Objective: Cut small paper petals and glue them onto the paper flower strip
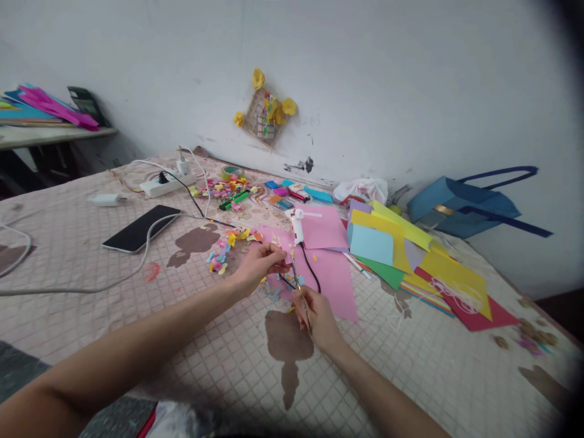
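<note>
Right hand (320, 316) grasping slim metallic tool (300, 286); left hand (262, 264) pinched near tool's tip, contents unclear. Black cord (311, 266) beside right hand could snag, dragging white glue gun (297, 227).

A faint number (312, 121), apparently handwritten, is standing on the wall (387, 85) to the right of the hanging (267, 118), near its lower half. It is seemingly reading "283"; faintness is leaving the middle digit uncertain. Dark marks (309, 165) on the same wall, below and to the right of the hanging, are forming nothing legible as letters or digits.
</note>
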Action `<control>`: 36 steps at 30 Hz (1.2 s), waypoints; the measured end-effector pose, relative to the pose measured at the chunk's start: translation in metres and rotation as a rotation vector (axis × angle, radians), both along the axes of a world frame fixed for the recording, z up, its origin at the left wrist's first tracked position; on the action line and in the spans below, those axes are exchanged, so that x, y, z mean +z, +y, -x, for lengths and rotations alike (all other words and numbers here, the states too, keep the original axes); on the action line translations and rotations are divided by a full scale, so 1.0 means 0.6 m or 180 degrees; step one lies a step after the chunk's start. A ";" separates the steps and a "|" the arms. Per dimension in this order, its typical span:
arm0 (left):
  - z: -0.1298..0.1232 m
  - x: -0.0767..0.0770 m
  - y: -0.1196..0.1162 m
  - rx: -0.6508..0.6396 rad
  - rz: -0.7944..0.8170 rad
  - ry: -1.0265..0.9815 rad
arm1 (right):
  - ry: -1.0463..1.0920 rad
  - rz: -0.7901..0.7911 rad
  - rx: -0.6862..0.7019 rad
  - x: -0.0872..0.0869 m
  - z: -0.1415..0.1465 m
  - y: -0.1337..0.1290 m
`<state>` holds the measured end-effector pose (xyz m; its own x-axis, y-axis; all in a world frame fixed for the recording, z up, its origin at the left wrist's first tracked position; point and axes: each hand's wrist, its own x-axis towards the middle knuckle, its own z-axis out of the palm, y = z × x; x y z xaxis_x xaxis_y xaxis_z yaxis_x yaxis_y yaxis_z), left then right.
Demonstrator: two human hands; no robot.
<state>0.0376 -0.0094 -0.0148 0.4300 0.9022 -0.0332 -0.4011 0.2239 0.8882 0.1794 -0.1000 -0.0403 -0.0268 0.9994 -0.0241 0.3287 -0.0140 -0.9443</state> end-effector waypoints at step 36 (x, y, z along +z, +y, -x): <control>-0.005 -0.002 -0.010 -0.0293 0.0175 0.0328 | 0.0476 0.0197 -0.0035 -0.004 0.000 0.002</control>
